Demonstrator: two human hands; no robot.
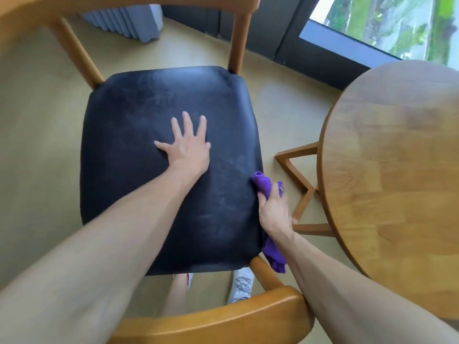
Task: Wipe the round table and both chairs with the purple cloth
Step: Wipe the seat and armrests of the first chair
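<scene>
A wooden chair with a black padded seat [139,125] stands below me, its curved backrest [223,316] nearest to me. My left hand [187,145] lies flat on the middle of the seat, fingers spread. My right hand [274,209] grips the purple cloth [263,182] at the seat's right edge; one bunched end sticks up past my fingers and the other end hangs below my wrist. The round wooden table [397,170] stands to the right of the chair.
The table's wooden legs [295,167] reach out on the beige floor between chair and table. A grey pleated curtain [129,21] hangs at the back left, and a dark-framed window [372,26] runs along the back right. My shoes show under the seat's near edge.
</scene>
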